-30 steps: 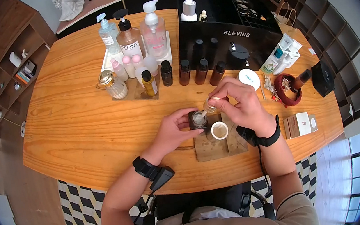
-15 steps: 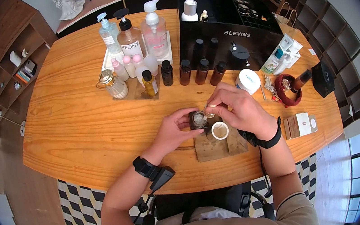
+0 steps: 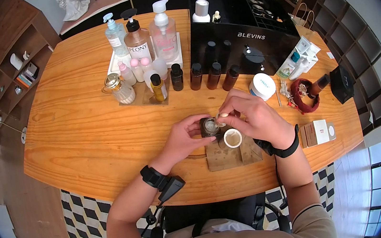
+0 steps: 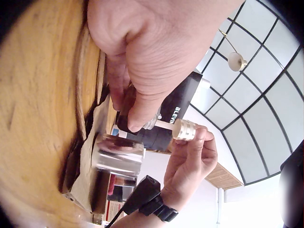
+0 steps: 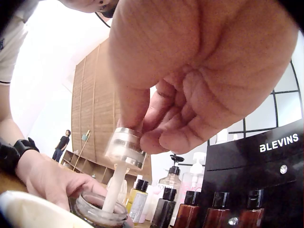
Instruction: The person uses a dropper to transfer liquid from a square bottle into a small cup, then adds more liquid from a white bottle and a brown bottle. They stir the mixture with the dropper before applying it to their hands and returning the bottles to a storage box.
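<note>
My left hand grips a small dark glass jar between thumb and fingers, with the jar's mouth facing up. Thumb and fingertips of my right hand pinch a clear cap with silvery bands. From that cap a pale stick points down into the mouth of the jar, as the right wrist view shows. Close beside the jar stands a round tub with a white rim, open at the top and shiny-sided in the left wrist view. A brown paper sheet lies under the tub.
Behind my hands stand several dark brown bottles and a black BLEVINS case. Pump bottles and a lidded glass jar are back left. On the right are a white tub, a red ring-shaped holder and a small box.
My right hand has shifted slightly, bringing the cap a little rightward and down beside the jar's mouth. More of the white tub behind it shows. My left hand stays on the jar.
</note>
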A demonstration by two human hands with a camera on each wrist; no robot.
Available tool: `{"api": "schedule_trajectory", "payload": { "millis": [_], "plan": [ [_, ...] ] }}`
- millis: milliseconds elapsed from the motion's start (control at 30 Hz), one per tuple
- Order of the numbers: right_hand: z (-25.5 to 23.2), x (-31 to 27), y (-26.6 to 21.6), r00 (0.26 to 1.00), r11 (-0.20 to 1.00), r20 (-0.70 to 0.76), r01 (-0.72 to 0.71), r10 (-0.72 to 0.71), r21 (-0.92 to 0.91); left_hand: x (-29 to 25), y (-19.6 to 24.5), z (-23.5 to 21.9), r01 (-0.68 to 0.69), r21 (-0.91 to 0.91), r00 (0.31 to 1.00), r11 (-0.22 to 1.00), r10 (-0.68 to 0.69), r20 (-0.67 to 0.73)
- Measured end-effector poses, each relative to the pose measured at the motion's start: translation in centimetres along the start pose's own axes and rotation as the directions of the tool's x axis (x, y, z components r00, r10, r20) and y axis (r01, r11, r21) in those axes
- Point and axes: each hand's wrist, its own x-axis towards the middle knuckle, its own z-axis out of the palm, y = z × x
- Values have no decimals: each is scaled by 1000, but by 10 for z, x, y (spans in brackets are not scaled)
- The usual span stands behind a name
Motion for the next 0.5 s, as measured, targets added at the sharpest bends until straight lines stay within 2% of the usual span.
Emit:
{"api": "schedule_trajectory", "payload": {
  "millis": [500],
  "plan": [
    [2,1,0,1000,1000,-16,-22,22,21,0,0,0,-6,11,1000,1000,6,-6]
  ]
}}
